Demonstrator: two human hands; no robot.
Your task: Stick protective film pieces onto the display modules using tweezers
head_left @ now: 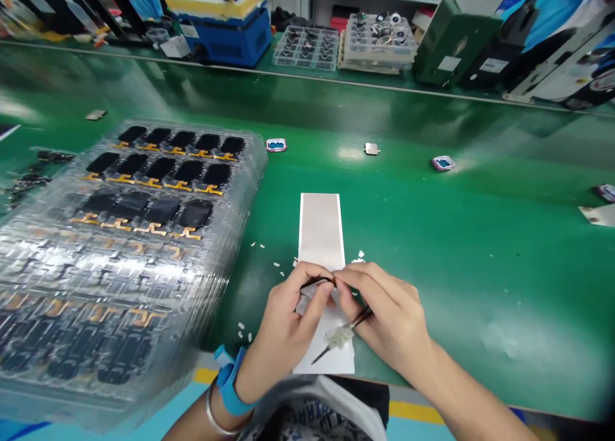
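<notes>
Nearest, the left hand (288,325) is curled, thumb and forefinger pinching a small dark part (317,282) over a white strip (321,229) on the green tabletop (456,249). The right hand (389,319) meets it fingertip to fingertip, closed around a thin dark tool (343,335). Left of them lies a stack of clear trays (134,236) with black parts.

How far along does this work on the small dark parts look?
Seemingly done: white scraps lie scattered around the white strip. In hand: the left hand pinches one small dark part; the right hand holds tweezers. Left: the clear trays hold many dark parts.
</notes>
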